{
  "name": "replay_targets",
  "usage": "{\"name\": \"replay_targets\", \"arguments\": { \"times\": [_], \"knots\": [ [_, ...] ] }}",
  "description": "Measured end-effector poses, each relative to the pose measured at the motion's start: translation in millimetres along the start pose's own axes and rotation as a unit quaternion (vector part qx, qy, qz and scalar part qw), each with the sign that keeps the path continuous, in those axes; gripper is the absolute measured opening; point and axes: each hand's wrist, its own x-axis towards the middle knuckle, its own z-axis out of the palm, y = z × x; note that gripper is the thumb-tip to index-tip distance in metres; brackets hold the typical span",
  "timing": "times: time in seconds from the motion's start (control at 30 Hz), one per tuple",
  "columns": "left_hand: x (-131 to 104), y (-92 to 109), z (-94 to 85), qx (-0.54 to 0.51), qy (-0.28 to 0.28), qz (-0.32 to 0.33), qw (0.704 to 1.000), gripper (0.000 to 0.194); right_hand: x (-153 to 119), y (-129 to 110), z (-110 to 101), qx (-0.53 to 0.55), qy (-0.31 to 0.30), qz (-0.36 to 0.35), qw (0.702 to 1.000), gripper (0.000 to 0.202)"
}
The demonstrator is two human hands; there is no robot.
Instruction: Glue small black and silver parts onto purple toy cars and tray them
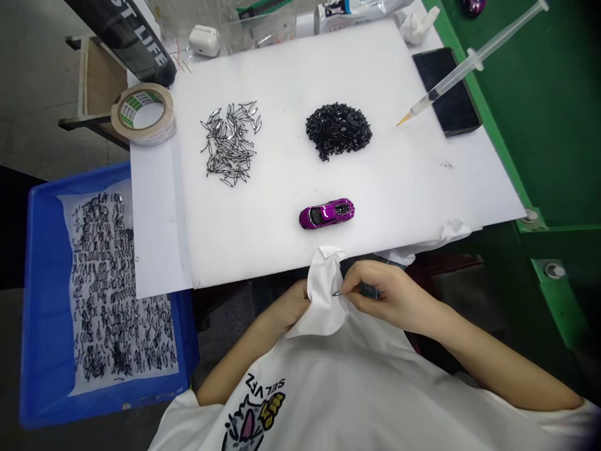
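Below the front edge of the white board (277, 232), my left hand (292, 304) is closed on a white cloth (322, 300). My right hand (389, 291) pinches a small dark-rimmed piece (337, 293) against the cloth. A purple toy car (327, 213) sits on the board just beyond my hands. Farther back on the board lie a loose pile of clear, dark-edged slivers (230, 144) at the left and a heap of small black parts (338, 130) at the centre.
At the left are a tape roll (143, 114), a dark cylinder (126, 37) and a blue tray (42, 300) with rows of small pieces. A syringe (469, 62) lies over a phone (448, 94) at the right. A white case (205, 40) stands behind the board.
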Motion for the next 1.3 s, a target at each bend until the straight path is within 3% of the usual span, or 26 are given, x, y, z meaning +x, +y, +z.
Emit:
{"name": "replay_targets", "arguments": {
  "times": [0.13, 0.3, 0.67, 0.93, 1.03, 1.1, 1.17, 1.23, 1.3],
  "knots": [
    [-4, 12, 7.2, -0.058, 0.036, 0.018, 0.997, 0.024, 1, 1, 1, -0.076, 0.02, -0.044, 0.996, 0.013],
    [-3, 12, 9.0, -0.08, 0.065, 0.041, 0.994, 0.022, 1, 5, 1, -0.121, 0.05, -0.092, 0.987, 0.01],
    [-1, 19, 8.5, -0.101, 0.054, 0.052, 0.992, 0.018, 9, 4, 4, -0.236, 0.11, -0.223, 0.94, 0.005],
    [0, 25, 13.4, -0.057, 0.059, 0.061, 0.995, 0.017, 6, 4, 4, -0.305, 0.1, -0.228, 0.919, 0.007],
    [1, 24, 14.1, -0.04, 0.063, 0.061, 0.995, 0.014, 2, 0, -10, -0.307, 0.101, -0.198, 0.925, 0.004],
    [-5, 28, 11.7, 0.043, 0.045, 0.052, 0.997, 0.01, -2, -3, -26, -0.277, 0.122, -0.157, 0.94, 0.005],
    [-19, 37, 6.7, 0.248, 0.02, 0.06, 0.967, 0.017, -4, -6, -41, -0.236, 0.169, -0.12, 0.949, 0.009],
    [-37, 52, -0.5, 0.485, 0.013, 0.092, 0.87, 0.031, -1, -8, -53, -0.19, 0.214, -0.107, 0.952, 0.015],
    [-52, 72, -8.8, 0.604, 0.021, 0.144, 0.783, 0.033, 9, -10, -59, -0.146, 0.241, -0.112, 0.953, 0.017]
  ]
}}
